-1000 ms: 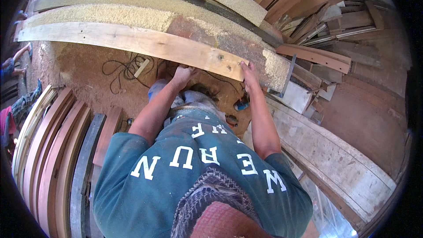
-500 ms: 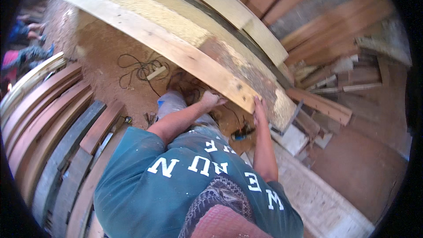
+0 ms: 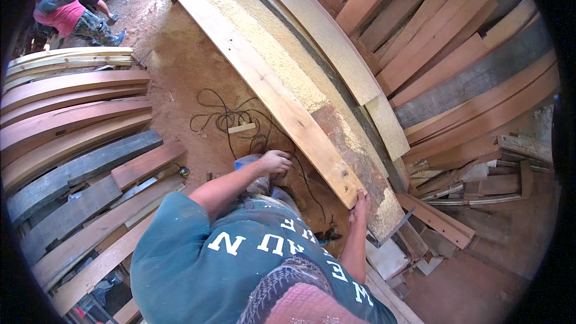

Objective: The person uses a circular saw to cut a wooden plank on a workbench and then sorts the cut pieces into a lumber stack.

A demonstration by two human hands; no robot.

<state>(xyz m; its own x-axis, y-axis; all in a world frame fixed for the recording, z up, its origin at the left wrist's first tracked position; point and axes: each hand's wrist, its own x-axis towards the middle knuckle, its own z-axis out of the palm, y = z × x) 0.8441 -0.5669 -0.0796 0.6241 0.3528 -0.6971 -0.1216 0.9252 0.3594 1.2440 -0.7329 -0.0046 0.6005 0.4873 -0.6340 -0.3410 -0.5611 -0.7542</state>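
Observation:
A long pale wooden plank (image 3: pixel 281 101) runs from the far left toward me along the near edge of a bench (image 3: pixel 336 121) strewn with sawdust. My right hand (image 3: pixel 360 206) grips its near end, the fingers partly hidden at the end of the wood. Off to the left of the plank, my left hand (image 3: pixel 275 162) hangs over the floor with its fingers loosely bent and apart from the wood. I see nothing held in it.
A tangled dark cable (image 3: pixel 225 117) lies on the sawdust-covered floor beside a small wood offcut (image 3: pixel 242 128). Stacked boards (image 3: pixel 75 105) fill the left; more planks (image 3: pixel 438 42) lean at the far right. Two people (image 3: pixel 69 12) are at the far left.
My left hand has drawn away from the plank's edge to the left. My right hand keeps its grip on the near end. The view has turned, bringing the people further in.

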